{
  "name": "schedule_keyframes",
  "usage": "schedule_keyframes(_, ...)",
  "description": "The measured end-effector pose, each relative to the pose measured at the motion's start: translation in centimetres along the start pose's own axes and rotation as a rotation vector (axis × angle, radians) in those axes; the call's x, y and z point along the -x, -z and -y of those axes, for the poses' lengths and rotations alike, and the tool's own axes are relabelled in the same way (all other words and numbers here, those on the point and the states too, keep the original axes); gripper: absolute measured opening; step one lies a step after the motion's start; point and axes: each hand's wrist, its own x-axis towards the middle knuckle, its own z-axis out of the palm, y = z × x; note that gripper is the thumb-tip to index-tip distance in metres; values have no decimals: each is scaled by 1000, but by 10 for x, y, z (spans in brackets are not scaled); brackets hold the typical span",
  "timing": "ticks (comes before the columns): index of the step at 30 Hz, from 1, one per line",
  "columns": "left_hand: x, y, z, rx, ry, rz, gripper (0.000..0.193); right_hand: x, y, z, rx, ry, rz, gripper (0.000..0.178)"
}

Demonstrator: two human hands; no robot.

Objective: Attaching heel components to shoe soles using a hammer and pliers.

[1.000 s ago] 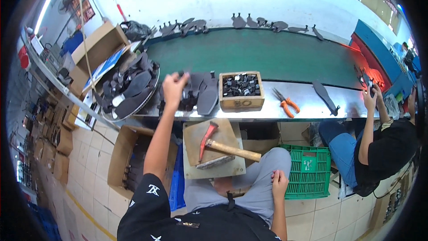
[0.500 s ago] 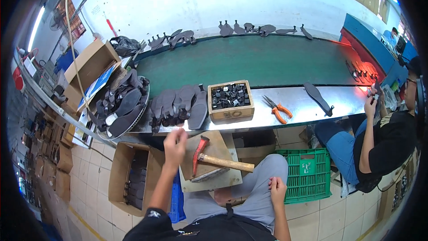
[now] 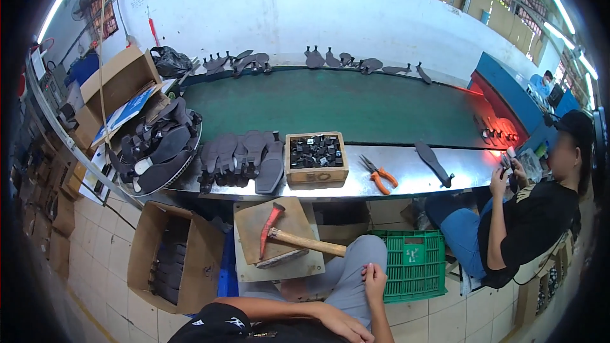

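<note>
My left hand [image 3: 343,324] lies low across my lap, its fingers loosely stretched toward my right forearm and partly cut off by the lower edge. On my grey-trousered right thigh rests my right hand [image 3: 375,282], fingers curled in with nothing visible in them. A hammer [image 3: 305,241] with a red head and wooden handle lies on a worn block [image 3: 286,209], which sits on a pale board [image 3: 244,267] in front of me. The handle's end reaches over toward my right thigh. Neither hand touches the hammer.
Dark shoe soles [image 3: 238,159] line the metal bench edge, beside a wooden box [image 3: 318,176] of small black parts. Orange-handled pliers [image 3: 380,174] and a single sole [image 3: 434,164] lie right. A green conveyor belt [image 3: 305,105] runs behind. A co-worker [image 3: 534,222] sits at right, near a green crate [image 3: 413,270].
My left hand has come down from beside the block to my lap. My right hand stays on my thigh. The whole view has shifted slightly.
</note>
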Motion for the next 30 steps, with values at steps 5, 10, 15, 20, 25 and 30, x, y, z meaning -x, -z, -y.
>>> schedule_keyframes(5,-12,9,12,-193,-74,22,37,-1,2,-5,77,30,9,28)
schedule_keyframes(10,-5,-2,1,-84,-222,-90,30,1,3,-7,81,17,10,28)
schedule_keyframes(15,19,11,9,-141,-98,-30,29,2,0,-4,91,18,4,28)
schedule_keyframes(20,-5,-3,6,31,-225,-69,32,1,2,-2,127,21,-3,28)
schedule_keyframes(25,13,11,26,9,-275,23,40,1,-1,-2,120,34,-19,28)
schedule_keyframes(30,6,9,25,-58,-212,62,35,2,-1,-3,116,42,-29,26)
